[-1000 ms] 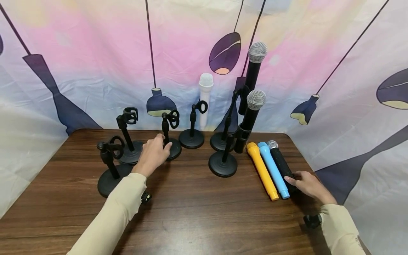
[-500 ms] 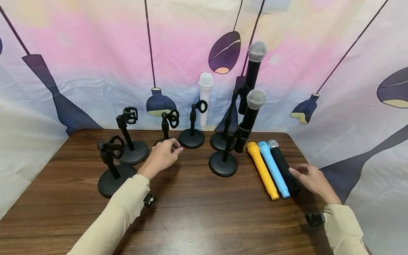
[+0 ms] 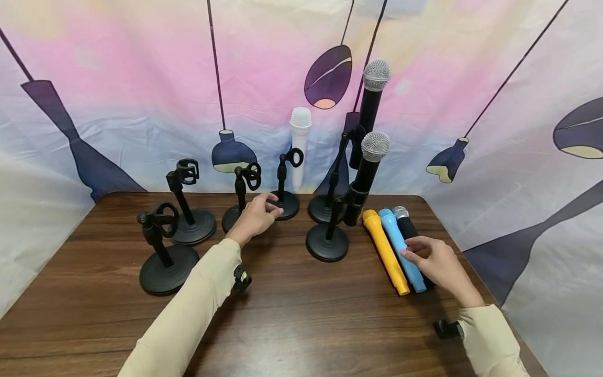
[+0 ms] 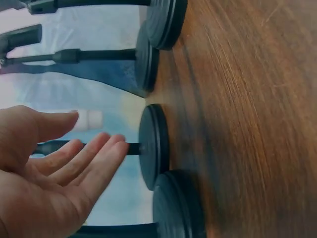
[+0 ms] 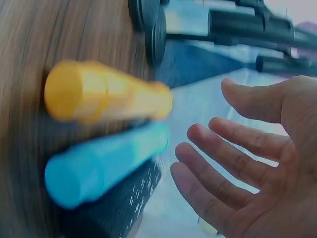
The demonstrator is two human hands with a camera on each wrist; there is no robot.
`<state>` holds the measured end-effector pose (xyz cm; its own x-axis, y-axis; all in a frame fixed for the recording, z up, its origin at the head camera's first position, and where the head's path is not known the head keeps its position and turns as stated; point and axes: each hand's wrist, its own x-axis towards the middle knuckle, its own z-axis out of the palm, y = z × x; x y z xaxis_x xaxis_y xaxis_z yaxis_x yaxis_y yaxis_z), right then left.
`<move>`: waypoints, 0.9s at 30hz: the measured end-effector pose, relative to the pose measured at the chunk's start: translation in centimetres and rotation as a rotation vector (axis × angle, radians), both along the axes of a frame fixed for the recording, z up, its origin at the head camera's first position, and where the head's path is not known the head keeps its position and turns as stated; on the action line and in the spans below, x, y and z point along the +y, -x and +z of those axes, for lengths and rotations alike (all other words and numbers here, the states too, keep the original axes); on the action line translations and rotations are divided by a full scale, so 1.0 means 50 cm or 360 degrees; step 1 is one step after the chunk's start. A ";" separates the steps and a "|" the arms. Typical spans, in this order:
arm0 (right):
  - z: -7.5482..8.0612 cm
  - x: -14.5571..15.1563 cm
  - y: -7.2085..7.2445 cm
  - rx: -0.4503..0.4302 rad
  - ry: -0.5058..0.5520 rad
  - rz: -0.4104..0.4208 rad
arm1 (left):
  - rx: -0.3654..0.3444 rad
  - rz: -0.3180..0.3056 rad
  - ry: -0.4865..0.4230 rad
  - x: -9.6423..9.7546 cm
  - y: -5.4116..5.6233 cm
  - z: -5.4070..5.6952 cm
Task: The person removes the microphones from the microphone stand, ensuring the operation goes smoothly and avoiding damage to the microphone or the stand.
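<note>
My left hand [image 3: 256,217] reaches over the table near a small black microphone stand [image 3: 281,178] with an empty ring clip. In the left wrist view its thumb and fingers are spread apart with nothing between them. My right hand [image 3: 438,262] hovers over the lower part of a blue microphone [image 3: 400,246] and a black microphone [image 3: 406,225] with a silver head, partly covering them. Its fingers are parted and hold nothing in the right wrist view. A yellow microphone [image 3: 383,251] lies alongside, left of the blue one.
Two stands carry black microphones, one in front [image 3: 365,178] and one behind [image 3: 369,110]. Three more stands with vacant clips stand left: front [image 3: 165,267], back [image 3: 190,225] and middle [image 3: 240,193]. A white microphone [image 3: 299,131] stands upright at the back, before the patterned cloth [image 3: 165,78].
My left hand has moved right, from the middle stand to the stand beside the white microphone. My right hand has lifted off the lying black microphone and shifted left over the blue one.
</note>
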<state>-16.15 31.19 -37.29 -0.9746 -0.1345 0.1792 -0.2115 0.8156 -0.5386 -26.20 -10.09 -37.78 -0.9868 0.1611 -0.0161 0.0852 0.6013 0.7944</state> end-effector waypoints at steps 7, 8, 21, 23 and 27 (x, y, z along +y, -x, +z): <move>0.000 -0.068 -0.004 -0.0020 0.0047 0.0096 | -0.0025 -0.0007 -0.0138 0.018 0.036 -0.011; -0.002 -0.078 -0.004 -0.0033 0.0055 0.0118 | -0.0025 -0.0003 -0.0152 0.020 0.041 -0.012; -0.013 -0.169 0.000 -0.0145 0.0153 0.0341 | 0.0024 0.0107 -0.0336 0.032 0.094 -0.010; -0.015 -0.177 0.002 -0.0154 0.0161 0.0359 | 0.0015 0.0102 -0.0357 0.036 0.100 -0.008; -0.019 -0.187 0.007 -0.0175 0.0189 0.0388 | -0.0009 0.0059 -0.0376 0.047 0.108 -0.005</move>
<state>-16.52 21.82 -38.26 -0.9305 -0.3517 0.1026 -0.3287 0.6778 -0.6577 -31.61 -7.73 -38.03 -0.9921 0.1249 0.0124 0.0620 0.4013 0.9138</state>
